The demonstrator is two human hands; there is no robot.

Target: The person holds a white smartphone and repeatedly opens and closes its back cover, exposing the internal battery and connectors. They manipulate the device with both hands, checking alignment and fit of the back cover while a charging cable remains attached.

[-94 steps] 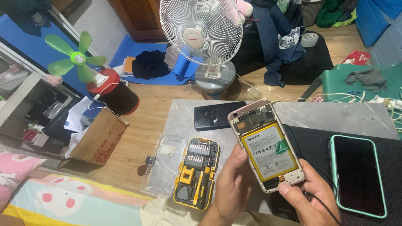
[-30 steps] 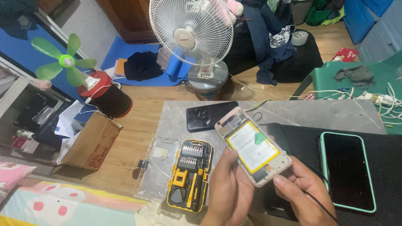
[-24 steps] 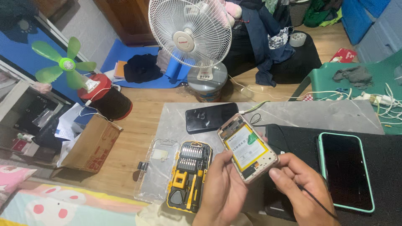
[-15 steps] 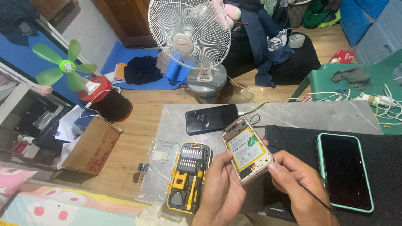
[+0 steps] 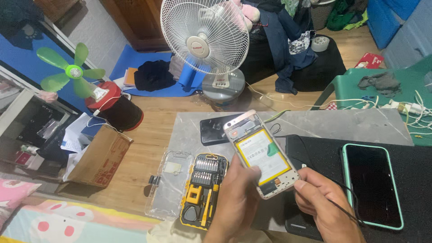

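Opened phone (image 5: 262,153), back off, yellow battery showing: your left hand (image 5: 236,202) grips its lower edge, above the yellow screwdriver kit (image 5: 203,189). Your right hand (image 5: 326,207) pinches a thin tool at its corner. Since earlier, you've brought the phone lower, nearer the kit.

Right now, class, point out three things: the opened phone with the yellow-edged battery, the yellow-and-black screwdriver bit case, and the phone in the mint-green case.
Opened phone with yellow-edged battery (image 5: 262,153): head view, on the battery.
Yellow-and-black screwdriver bit case (image 5: 203,189): head view, tray middle.
Phone in mint-green case (image 5: 371,182): head view, dark screen.
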